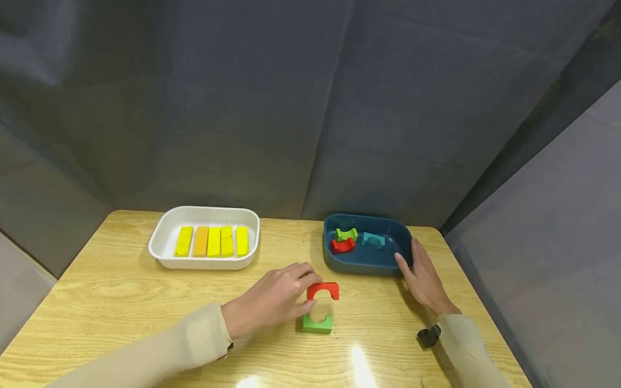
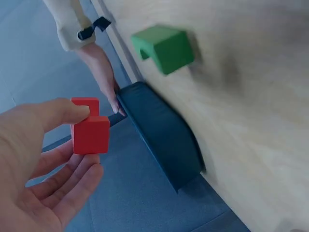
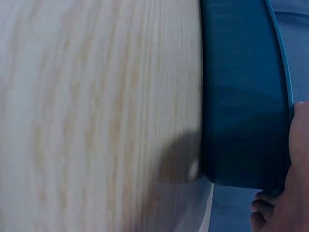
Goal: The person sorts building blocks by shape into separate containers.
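In the head view my left hand (image 1: pixel 283 293) pinches a red arch block (image 1: pixel 323 289) between thumb and fingers. The red block hangs over the table near a green arch block (image 1: pixel 317 324), whose notch faces up. In the left wrist view the thumb presses on the red block (image 2: pixel 91 133), and the green block (image 2: pixel 166 48) stands apart from it. My right hand (image 1: pixel 427 277) holds the right front corner of a dark blue tray (image 1: pixel 371 268), thumb over the rim and fingers along the outer side. Inside lie a lime green block (image 1: pixel 346 234), a red block (image 1: pixel 343 246) and a teal block (image 1: pixel 373 240).
A white tray (image 1: pixel 204 263) at the back left holds a row of several yellow blocks (image 1: pixel 213 242) and one orange block (image 1: pixel 200 241). Dark cloth (image 1: pixel 233 108) hangs behind the wooden table (image 1: pixel 121 302), and a grey panel (image 1: pixel 548 215) stands at the right.
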Available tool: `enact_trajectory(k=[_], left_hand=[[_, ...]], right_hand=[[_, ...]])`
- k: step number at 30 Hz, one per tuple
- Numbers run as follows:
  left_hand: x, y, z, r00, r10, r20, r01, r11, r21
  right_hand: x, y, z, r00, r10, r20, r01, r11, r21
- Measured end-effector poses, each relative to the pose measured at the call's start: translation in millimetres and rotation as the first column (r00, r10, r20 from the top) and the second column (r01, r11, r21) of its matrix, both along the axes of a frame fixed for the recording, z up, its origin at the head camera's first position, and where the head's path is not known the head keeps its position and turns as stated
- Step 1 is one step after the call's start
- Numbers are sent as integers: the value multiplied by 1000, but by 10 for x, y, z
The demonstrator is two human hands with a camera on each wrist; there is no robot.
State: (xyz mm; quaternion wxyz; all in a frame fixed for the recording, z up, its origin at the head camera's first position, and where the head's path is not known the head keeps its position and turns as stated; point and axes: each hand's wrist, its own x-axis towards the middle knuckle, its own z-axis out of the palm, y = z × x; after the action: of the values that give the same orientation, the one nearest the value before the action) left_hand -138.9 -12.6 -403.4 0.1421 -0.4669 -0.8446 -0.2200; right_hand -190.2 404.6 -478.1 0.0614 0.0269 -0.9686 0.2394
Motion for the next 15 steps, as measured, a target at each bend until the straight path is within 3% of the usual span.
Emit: enact_trajectory(k=[5,12,15], left_hand=[[-210,163,81,1000,0,-11,0,999,43],[-486,460,160,988,-10,-157,18,999,49],[-593,597,168,983,-6,-183,13,999,37]], right_hand=[[3,-10,-3,1000,-2,3,2,1000,-1],[12,-1,-6,1000,-4,19,5,1000,-4],[17,-5,2,1000,-7,23,7,1000,-2]])
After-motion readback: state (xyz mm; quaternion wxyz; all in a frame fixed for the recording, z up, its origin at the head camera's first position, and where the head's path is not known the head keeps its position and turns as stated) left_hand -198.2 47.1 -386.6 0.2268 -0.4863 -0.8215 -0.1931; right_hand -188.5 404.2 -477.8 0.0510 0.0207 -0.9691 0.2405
